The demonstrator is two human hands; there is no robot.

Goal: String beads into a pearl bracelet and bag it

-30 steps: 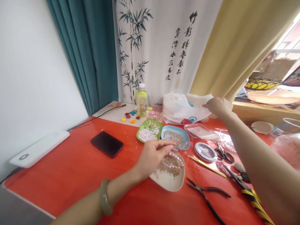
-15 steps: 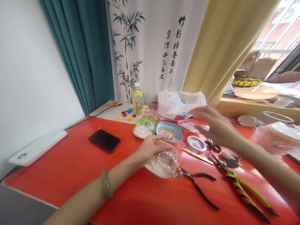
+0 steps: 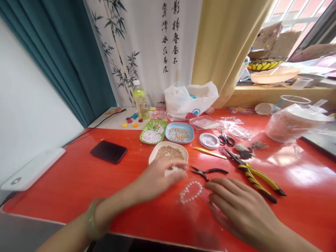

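A loop of white pearl beads [image 3: 190,192] lies on the red table [image 3: 65,182] between my hands. My left hand [image 3: 160,176] hovers just left of the loop at the near rim of the white dish of gold beads [image 3: 168,153]; its fingers are curled and motion-blurred. My right hand [image 3: 236,204] rests flat on the table just right of the loop, fingers stretched out, holding nothing. Black pliers [image 3: 208,171] lie just beyond the loop.
Green dish of white pearls [image 3: 153,131], blue dish of gold beads [image 3: 180,133], cord spool [image 3: 209,140], gold tweezers [image 3: 208,153], scissors [image 3: 227,139], yellow-handled pliers [image 3: 253,174], black phone [image 3: 108,151], white plastic bag [image 3: 190,99], green bottle [image 3: 140,99], clear tub [image 3: 291,120].
The bead loop has gone from my left hand at the white dish down onto the table. My right hand came back from the plastic bag and settled flat beside the loop.
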